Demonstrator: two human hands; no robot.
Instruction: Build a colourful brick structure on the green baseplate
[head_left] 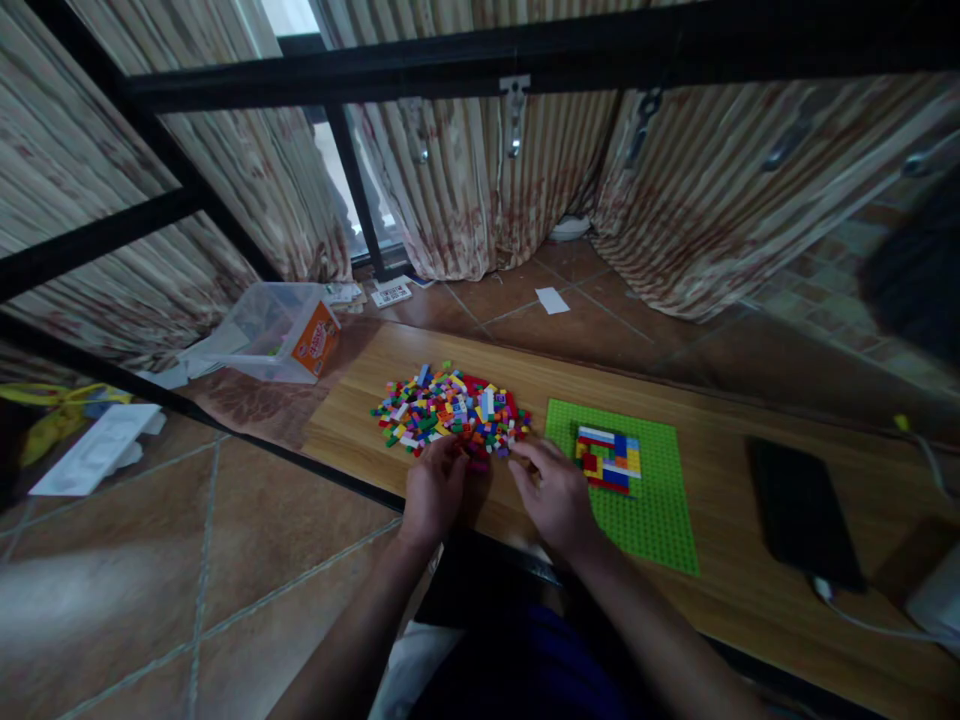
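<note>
A heap of small colourful toy bricks (442,410) lies on the wooden table. My left hand (433,492) is at the heap's near edge with its fingers curled together; what they hold, if anything, is hidden. My right hand (553,492) reaches to the heap's near right edge. Its thumb and forefinger are apart, and no brick shows between them. Just right of that hand, a green baseplate (660,520) lies flat. On it stands a low rectangular brick build (616,474) in red, blue, yellow and white.
A black tablet or phone (804,510) with a white cable (862,622) lies at the table's right. A clear plastic box (274,330) with an orange label stands beyond the table's left end. A dark metal frame (450,75) crosses in front of the striped curtains.
</note>
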